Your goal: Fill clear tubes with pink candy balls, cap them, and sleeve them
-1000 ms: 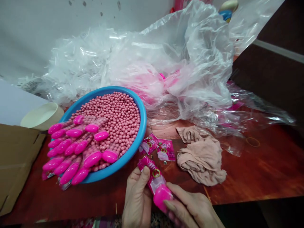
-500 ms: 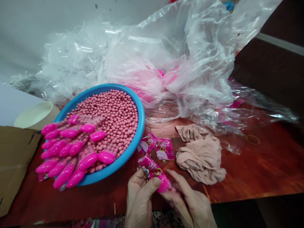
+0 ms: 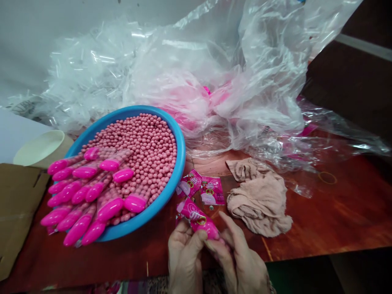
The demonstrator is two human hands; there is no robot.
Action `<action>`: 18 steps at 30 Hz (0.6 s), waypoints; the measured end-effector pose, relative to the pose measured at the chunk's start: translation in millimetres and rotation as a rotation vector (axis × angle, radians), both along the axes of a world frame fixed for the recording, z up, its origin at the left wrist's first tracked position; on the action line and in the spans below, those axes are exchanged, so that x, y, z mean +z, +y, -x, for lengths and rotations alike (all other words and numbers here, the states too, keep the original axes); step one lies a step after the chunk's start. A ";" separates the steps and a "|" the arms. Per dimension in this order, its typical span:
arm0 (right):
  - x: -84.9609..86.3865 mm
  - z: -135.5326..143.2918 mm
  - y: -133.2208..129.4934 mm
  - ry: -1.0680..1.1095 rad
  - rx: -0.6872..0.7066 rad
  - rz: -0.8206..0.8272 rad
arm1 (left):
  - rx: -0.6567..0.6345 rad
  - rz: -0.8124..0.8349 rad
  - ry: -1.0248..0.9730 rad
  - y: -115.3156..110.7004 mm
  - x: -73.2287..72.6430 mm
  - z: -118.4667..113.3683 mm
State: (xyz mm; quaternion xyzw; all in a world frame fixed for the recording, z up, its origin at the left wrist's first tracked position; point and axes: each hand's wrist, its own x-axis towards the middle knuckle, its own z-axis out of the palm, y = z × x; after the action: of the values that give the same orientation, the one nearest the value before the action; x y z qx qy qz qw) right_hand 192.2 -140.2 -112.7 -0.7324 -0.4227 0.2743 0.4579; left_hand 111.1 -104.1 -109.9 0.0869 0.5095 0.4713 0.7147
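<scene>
Near the table's front edge, my left hand (image 3: 185, 255) is closed around the lower left of a bright pink printed wrapper (image 3: 197, 216), thumb on top. The wrapper lies along the pink-capped end of a clear tube (image 3: 210, 230) with pink balls in it. My right hand (image 3: 243, 259) pinches the tube's lower right part, its forefinger lifted off; much of the tube is hidden by the fingers. Just beyond are pink printed packets (image 3: 212, 191) lying flat. To the left, several pink-capped tubes (image 3: 108, 208) rest on pink balls (image 3: 147, 143) in a blue basin (image 3: 181, 151).
A crumpled beige cloth (image 3: 260, 200) lies right of my hands. Large clear plastic bags (image 3: 196, 61) heap along the back. A pale bowl (image 3: 41, 149) and a cardboard box (image 3: 18, 216) stand at the left. A rubber band (image 3: 327, 177) lies at the right.
My right forefinger has lifted, and the right thumb has moved up along the tube towards the left thumb. Both hands still hold the tube and wrapper. The view has shifted slightly.
</scene>
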 end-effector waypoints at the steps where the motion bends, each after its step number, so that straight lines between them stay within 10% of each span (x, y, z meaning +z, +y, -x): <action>1: 0.2 0.9 -0.2 0.037 0.009 0.006 | -0.011 0.011 -0.014 1.2 0.4 0.7; 18: -12.8 14.4 -21.8 0.200 -0.082 0.092 | -0.103 0.180 -0.110 1.9 6.1 -2.2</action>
State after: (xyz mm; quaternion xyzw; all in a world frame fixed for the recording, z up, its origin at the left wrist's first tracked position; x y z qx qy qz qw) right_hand 177.7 -162.0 -125.5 -0.7383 -0.3315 0.3463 0.4745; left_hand 113.4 -102.2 -103.8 0.0223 0.5049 0.3904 0.7696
